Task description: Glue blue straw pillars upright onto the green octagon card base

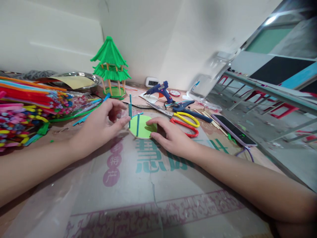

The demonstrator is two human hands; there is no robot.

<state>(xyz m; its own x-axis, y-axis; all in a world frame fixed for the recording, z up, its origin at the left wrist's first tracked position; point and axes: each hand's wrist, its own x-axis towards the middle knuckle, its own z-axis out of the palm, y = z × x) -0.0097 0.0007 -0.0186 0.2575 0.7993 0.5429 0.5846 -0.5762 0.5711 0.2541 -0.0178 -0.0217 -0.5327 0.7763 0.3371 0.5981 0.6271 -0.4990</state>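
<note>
A person's two bare hands flank a light green disc [144, 127] lying on printed cardboard [119, 205]. The piece looks only partly built: one blue stick [138, 125] stands upright near the disc's front edge, and a taller blue stick [130, 112], perhaps two side by side, rises at its left edge. A short blue bit shows near the disc's back edge, too small to tell whether it stands or lies. No stick shows on the right part of the disc, some of it hidden by fingers, and nothing tops those already up, so the work appears to be at an early stage. The disc sits between the hands. The left hand [104, 119], just left of it, has its thumb and curled fingers parted, the thumb tip at the taller stick; whether it touches cannot be told. The right hand [170, 134] arches over the disc's right edge, thumb and forefinger apart; whether they grip it is unclear. Behind the disc to the left stands a green tower [109, 56] with a tiered roof; behind it to the right lies a blue glue gun [162, 88]. Scissors [169, 113] lie to its right, pipe cleaners [27, 96] well to its left.
</note>
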